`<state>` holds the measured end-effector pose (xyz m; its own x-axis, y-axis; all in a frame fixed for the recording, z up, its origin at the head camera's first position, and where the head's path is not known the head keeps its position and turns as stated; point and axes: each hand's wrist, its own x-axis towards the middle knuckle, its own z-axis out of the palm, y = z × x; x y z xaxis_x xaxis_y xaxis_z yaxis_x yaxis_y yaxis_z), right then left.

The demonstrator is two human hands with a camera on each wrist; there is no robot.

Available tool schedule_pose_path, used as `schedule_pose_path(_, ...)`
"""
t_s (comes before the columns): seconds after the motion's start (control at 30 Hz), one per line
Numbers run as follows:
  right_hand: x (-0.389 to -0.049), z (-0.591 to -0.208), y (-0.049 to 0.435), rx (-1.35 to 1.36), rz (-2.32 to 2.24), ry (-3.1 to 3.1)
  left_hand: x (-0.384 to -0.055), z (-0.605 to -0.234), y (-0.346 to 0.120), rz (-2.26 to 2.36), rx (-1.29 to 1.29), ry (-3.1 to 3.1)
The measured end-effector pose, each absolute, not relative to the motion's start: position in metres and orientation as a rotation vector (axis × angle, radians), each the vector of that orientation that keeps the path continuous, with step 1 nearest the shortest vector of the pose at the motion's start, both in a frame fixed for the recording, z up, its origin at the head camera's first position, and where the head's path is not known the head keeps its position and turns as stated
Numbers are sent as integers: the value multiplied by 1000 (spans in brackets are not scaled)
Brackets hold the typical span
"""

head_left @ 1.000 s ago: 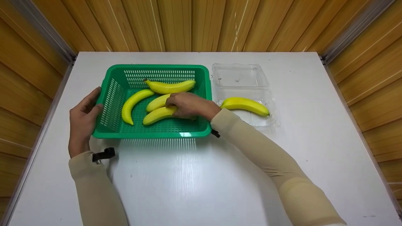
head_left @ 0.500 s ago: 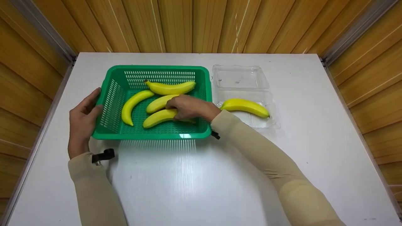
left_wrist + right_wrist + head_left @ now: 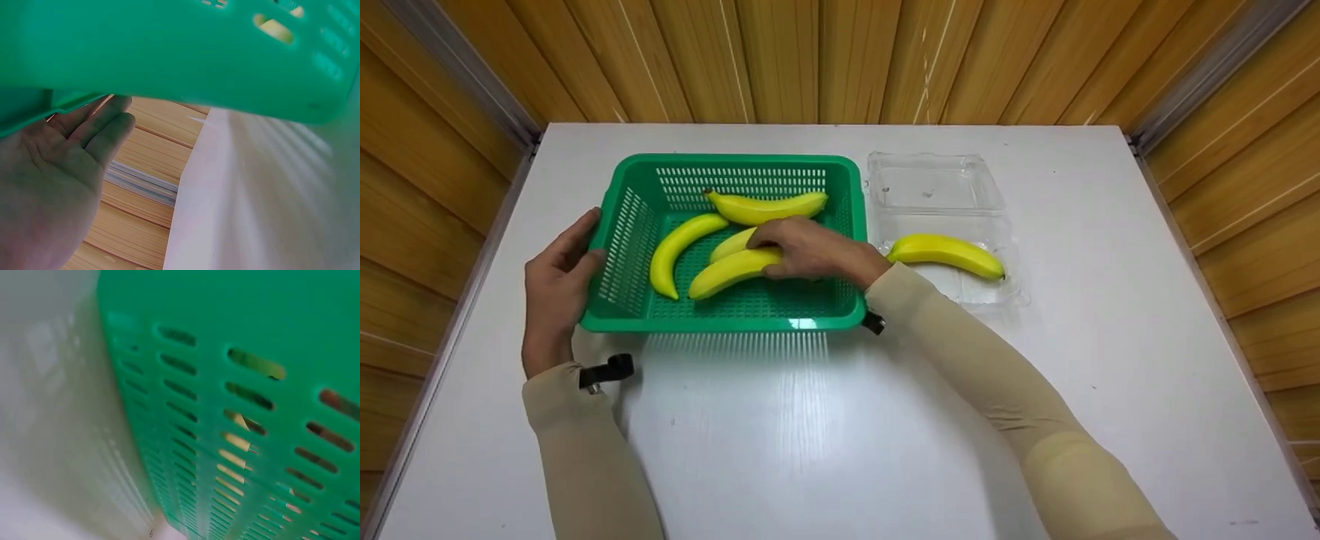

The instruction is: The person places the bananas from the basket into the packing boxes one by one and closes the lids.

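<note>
My right hand (image 3: 806,247) is inside the green basket (image 3: 712,324) and grips a yellow banana (image 3: 731,273) with thumb and fingers; its far end is hidden under the hand. A second banana (image 3: 731,244) lies just behind it, partly covered. Along the back wall rests another banana (image 3: 769,208), and a curved banana (image 3: 675,251) lies at the left. My left hand (image 3: 559,289) touches the basket's left rim, its fingers fairly straight; in the left wrist view, several fingers (image 3: 109,132) reach under the rim. From the right wrist, the slotted basket wall (image 3: 208,422) hides the right hand.
To the right of the basket a clear plastic clamshell box (image 3: 937,187) stands with its lid laid back. One banana (image 3: 949,253) lies in its nearer half. All stands on a white table (image 3: 810,435), with wood-panelled walls (image 3: 840,60) behind and at both sides.
The gripped banana has shifted up and slightly left, now overlapping the banana behind it. My right hand rose a little with it. The left hand and the basket stay put.
</note>
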<state>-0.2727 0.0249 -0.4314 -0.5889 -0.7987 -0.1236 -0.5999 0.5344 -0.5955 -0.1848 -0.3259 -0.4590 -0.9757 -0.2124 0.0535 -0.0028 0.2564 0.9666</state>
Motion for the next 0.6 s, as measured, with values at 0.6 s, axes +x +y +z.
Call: schedule_pose_path(0.6, -263, -412, 48, -1248, -1142, 2483, -186, -461, -326, -1754, 166, -2370)
